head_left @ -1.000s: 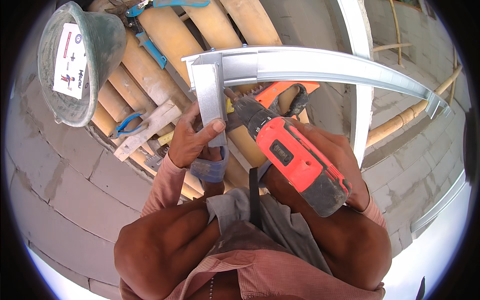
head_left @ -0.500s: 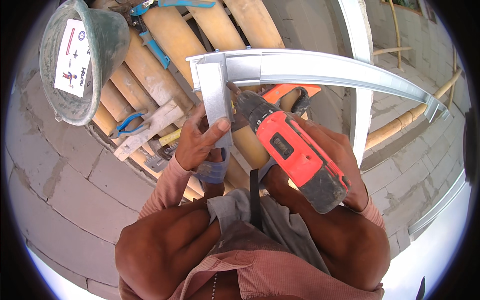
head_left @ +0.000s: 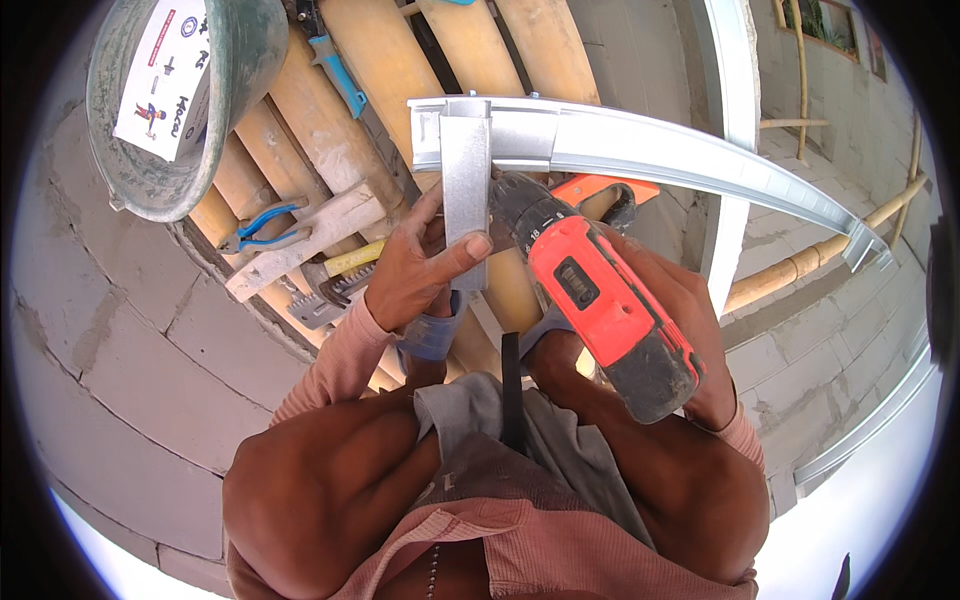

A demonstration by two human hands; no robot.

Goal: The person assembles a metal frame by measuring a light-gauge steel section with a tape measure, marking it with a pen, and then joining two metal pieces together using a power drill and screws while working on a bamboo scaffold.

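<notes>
My left hand (head_left: 425, 262) grips a short silver metal channel (head_left: 466, 190), with the thumb along its right edge and the fingers partly hidden behind it. The short piece stands across the left end of a long silver metal channel (head_left: 620, 143), overlapping it. My right hand (head_left: 680, 310) is wrapped round a red and black cordless drill (head_left: 590, 280). The drill's chuck points up and left at the joint of the two channels. Its tip sits close to the short channel's right side; whether it touches I cannot tell.
Bamboo poles (head_left: 385, 60) form the platform below. On it lie blue-handled pliers (head_left: 270, 225), a whitish wooden piece (head_left: 310, 240), a yellow-handled tool (head_left: 355, 258), a blue-handled tool (head_left: 340, 78) and an orange-handled saw (head_left: 635, 188). A green bucket (head_left: 245, 90) stands at upper left.
The view has shifted, so most things appear farther right. The short channel has moved right along the long channel and stands straighter across it. Both hands keep their holds.
</notes>
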